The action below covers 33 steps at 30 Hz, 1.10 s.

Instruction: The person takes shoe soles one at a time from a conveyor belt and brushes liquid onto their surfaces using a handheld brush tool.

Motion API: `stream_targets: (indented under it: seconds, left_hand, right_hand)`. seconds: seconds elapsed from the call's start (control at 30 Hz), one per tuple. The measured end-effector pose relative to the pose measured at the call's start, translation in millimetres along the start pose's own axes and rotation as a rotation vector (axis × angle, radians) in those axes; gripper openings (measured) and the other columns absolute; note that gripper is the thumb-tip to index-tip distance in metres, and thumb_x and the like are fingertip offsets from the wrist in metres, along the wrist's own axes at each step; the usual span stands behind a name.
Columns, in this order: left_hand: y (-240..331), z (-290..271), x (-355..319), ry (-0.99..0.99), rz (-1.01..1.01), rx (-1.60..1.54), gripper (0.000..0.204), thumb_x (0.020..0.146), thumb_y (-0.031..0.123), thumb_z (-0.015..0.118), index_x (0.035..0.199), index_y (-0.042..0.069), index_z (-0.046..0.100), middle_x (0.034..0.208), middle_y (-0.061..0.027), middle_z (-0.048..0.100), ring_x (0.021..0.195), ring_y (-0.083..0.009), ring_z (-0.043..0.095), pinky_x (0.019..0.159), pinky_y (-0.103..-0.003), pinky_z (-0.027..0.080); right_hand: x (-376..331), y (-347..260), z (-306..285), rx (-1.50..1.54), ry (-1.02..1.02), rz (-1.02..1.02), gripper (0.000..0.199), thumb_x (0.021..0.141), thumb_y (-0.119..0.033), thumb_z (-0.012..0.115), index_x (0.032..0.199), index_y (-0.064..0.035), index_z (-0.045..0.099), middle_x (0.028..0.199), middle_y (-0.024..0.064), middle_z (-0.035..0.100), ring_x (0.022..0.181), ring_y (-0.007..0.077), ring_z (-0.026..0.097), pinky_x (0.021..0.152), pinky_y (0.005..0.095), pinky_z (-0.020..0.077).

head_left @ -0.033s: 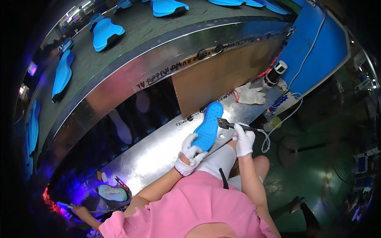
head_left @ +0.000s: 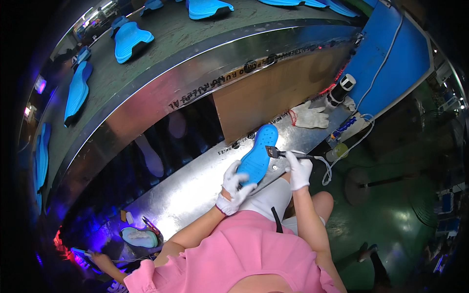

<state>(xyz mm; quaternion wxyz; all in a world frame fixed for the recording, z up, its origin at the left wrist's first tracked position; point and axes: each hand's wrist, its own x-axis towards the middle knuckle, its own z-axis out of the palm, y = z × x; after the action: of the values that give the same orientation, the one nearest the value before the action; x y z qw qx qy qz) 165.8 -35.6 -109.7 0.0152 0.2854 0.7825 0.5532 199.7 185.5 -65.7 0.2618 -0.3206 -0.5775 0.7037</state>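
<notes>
A blue shoe sole (head_left: 258,155) lies tilted on the shiny metal bench, its rounded far end showing small dimples. In a white glove, my left hand (head_left: 235,188) curls its thumb and fingers about the sole's near end. My right hand (head_left: 300,172), also gloved in white, is closed round the dark handle of a flat brush (head_left: 273,152). The brush's head is over the sole's right edge; whether its bristles touch the surface I cannot tell. A white tube (head_left: 326,168) runs from the handle's rear.
Beyond the metal bench (head_left: 171,205), a curved green conveyor (head_left: 171,29) carries several blue soles. A spare white glove (head_left: 310,117), a black-and-white cylinder (head_left: 342,90) and a cardboard panel (head_left: 273,93) stand or lie behind. A pale shoe sole (head_left: 139,237) lies left, near another person's hand (head_left: 100,261).
The sole and brush have shifted very slightly relative to each other. My left fingers look a little more spread about the sole's near end.
</notes>
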Motion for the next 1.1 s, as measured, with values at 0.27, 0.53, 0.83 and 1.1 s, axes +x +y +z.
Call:
stream_targets:
  seconds: [0.27, 0.53, 0.83, 1.1]
  left_hand:
    - [-44.1, 28.5, 53.4, -0.529, -1.146, -1.841, 0.086, 0.086, 0.084, 0.028, 0.128, 0.013, 0.056, 0.104, -0.0176, 0.065, 0.073, -0.0349, 0.063, 0.045, -0.033, 0.039]
    - [-8.1, 31.0, 53.7, -0.582, -0.974, -1.986, 0.074, 0.095, 0.07, 0.029, 0.13, 0.01, 0.054, 0.12, -0.0201, 0.062, 0.1, -0.0392, 0.063, 0.076, -0.052, 0.05]
    - [33.1, 32.6, 60.0, -0.781, -0.651, -2.291, 0.096, 0.082, 0.077, 0.05, 0.138, 0.0, 0.045, 0.122, -0.0259, 0.059, 0.103, -0.0473, 0.059, 0.089, -0.051, 0.05]
    - [25.7, 43.0, 74.2, -0.287, -0.518, -2.094, 0.087, 0.089, 0.072, 0.043, 0.142, 0.003, 0.041, 0.131, -0.0283, 0.053, 0.114, -0.0401, 0.057, 0.1, -0.054, 0.047]
  right_hand:
    - [4.2, 27.3, 42.3, -0.895, -0.049, -0.396, 0.02, 0.081, -0.025, 0.07, 0.084, -0.0053, 0.071, 0.075, 0.0189, 0.069, 0.074, 0.0339, 0.069, 0.07, 0.0415, 0.0539]
    - [-49.4, -52.9, 20.9, -0.302, -0.189, -0.238, 0.015, 0.077, -0.008, 0.076, 0.09, -0.0056, 0.068, 0.08, 0.0134, 0.068, 0.073, 0.0294, 0.067, 0.07, 0.0349, 0.0545]
    - [-46.6, -78.8, 29.2, -0.523, -0.066, -0.674, 0.015, 0.078, -0.008, 0.075, 0.091, -0.005, 0.067, 0.083, 0.0112, 0.067, 0.07, 0.027, 0.065, 0.065, 0.0352, 0.0526]
    - [-68.5, -81.4, 30.6, -0.462, -0.169, -0.72, 0.017, 0.077, -0.003, 0.075, 0.092, -0.0036, 0.066, 0.082, 0.0115, 0.065, 0.07, 0.0288, 0.064, 0.063, 0.0339, 0.0509]
